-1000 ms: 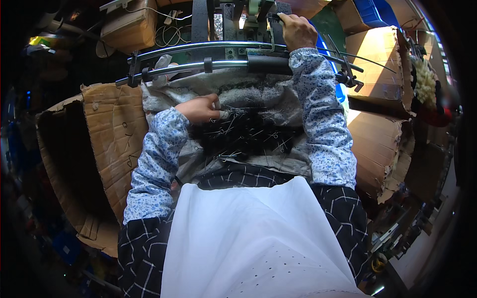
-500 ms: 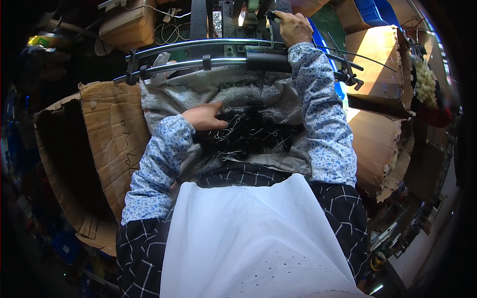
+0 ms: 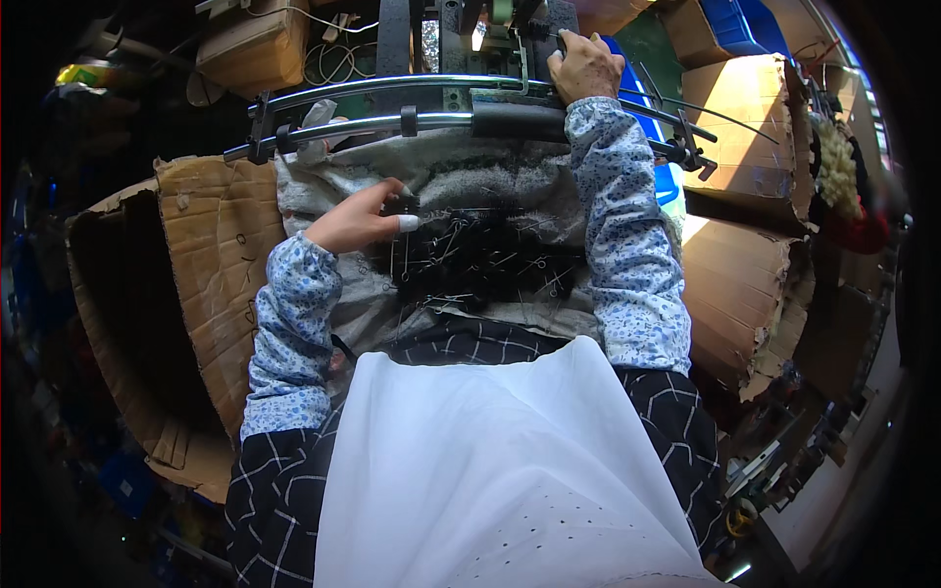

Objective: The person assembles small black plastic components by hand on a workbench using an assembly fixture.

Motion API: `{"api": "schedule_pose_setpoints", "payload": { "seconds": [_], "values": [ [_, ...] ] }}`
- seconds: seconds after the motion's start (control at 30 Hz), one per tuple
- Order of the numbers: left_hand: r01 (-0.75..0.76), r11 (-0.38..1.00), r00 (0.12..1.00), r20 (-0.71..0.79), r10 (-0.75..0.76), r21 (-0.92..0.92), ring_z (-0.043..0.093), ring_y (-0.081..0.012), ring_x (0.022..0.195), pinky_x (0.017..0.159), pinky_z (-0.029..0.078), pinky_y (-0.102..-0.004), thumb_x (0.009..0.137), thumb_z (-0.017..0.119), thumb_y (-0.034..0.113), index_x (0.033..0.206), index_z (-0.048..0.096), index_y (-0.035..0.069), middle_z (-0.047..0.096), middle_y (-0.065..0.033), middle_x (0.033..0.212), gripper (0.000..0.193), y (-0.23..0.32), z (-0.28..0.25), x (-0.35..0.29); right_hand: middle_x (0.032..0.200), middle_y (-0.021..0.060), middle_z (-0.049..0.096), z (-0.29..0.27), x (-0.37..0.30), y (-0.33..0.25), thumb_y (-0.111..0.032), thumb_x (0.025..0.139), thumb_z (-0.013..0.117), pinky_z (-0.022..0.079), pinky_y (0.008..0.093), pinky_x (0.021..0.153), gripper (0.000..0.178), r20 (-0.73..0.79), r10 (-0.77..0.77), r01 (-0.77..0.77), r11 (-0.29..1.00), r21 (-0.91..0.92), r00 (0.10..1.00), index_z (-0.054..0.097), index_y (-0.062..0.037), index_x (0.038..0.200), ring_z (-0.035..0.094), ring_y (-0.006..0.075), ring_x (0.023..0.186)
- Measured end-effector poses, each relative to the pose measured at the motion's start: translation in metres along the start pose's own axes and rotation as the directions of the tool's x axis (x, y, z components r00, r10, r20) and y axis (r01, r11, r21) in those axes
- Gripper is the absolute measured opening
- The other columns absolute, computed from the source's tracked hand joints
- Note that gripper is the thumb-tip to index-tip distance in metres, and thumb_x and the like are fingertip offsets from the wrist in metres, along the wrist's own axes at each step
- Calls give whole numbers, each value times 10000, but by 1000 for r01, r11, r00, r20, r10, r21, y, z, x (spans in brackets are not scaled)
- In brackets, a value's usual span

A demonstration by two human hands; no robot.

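My left hand (image 3: 361,218) is over the left side of a grey, black-stained cloth (image 3: 338,181). Its thumb, wrapped in white at the tip, stands apart from the fingers, and I see nothing held between them. Beside it, many thin metal wire pieces with looped ends (image 3: 453,235) lie scattered on the cloth's dark middle. My right hand (image 3: 588,69) is farther off, at the right of a metal machine (image 3: 451,59). Its fingers are curled and closed next to a dark fitting; what they hold is hidden.
Two curved metal rails (image 3: 353,125) cross in front of the machine, one with a black sleeve (image 3: 520,121). An open cardboard box (image 3: 211,284) stands at left, more cardboard boxes (image 3: 735,127) at right. A blue bin (image 3: 740,24) sits at the far right.
My left hand has drawn back left from the wire pieces, its thumb and fingers spreading. My right hand has shifted slightly right and nearer, away from the dark fitting.
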State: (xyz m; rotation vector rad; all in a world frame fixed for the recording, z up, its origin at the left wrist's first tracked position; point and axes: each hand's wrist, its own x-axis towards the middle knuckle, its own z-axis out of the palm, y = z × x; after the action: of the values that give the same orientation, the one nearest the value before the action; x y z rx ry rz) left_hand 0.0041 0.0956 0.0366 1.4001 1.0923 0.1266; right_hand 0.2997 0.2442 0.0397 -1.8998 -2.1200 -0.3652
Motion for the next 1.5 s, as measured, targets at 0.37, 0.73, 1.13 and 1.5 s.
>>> {"api": "schedule_pose_setpoints", "payload": {
  "seconds": [0.37,0.73,1.13,1.5],
  "values": [
    [-43,996,997,-54,47,77,516,-144,749,631,449,-264,835,519,178,1116,413,6,514,-108,926,346,26,-10,-11,844,57,634,-3,6,-57,-214,775,570,366,381,756,190,43,-24,24,999,-20,999,635,-91,904,566,212,827],
    [-257,918,959,-194,205,-301,537,-76,762,644,491,-207,882,480,177,1093,413,73,500,-27,893,244,34,-32,-22,947,93,623,-20,18,26,-287,818,507,431,415,779,242,205,81,-96,993,65,975,643,-160,974,566,261,948],
    [-362,859,926,-244,287,-363,509,-42,765,651,439,-173,849,552,191,1087,462,109,551,-11,898,267,55,2,3,1006,101,591,-62,10,99,-229,833,516,478,385,752,256,-144,-28,26,1000,-14,989,570,-169,1076,589,253,888],
    [-430,896,780,-546,307,-112,504,-68,586,493,415,-197,861,522,153,1125,406,64,584,-51,770,302,70,12,4,972,100,591,-83,-61,-66,-134,832,556,473,288,777,316,507,-415,-350,399,848,755,514,-39,1131,569,172,855]
  ]
}}
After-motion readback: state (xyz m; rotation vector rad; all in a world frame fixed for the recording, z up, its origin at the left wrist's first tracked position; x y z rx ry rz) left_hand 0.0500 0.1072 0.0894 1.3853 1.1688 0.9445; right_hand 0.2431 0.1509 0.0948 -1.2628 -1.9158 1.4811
